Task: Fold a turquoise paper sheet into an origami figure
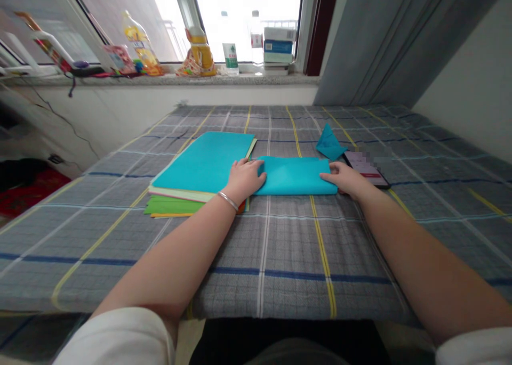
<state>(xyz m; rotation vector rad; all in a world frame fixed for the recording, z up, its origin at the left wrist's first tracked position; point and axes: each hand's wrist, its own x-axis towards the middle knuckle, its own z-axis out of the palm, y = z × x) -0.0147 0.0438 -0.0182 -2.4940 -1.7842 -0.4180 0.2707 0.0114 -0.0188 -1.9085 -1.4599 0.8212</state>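
Note:
A sheet of blue paper (294,176), folded into a long flat rectangle, lies on the plaid cloth in front of me. My left hand (247,179), with a silver bangle at the wrist, holds its left end, fingers bent and thumb on the paper. At the other end my right hand (344,178) pinches the edge between thumb and fingers. Left of the folded sheet is a stack of coloured paper (200,165), blue on top, with green and orange sheets showing below. Just beyond my right hand stands a small folded blue paper piece (329,143), pointed at the top.
A phone (370,172) with its screen lit lies right of my right hand. The bed (288,248) has a grey plaid cover. On the windowsill (240,79) stand bottles, a green-and-white tube (231,57) and stacked boxes (279,46). A grey curtain (372,40) hangs at the right.

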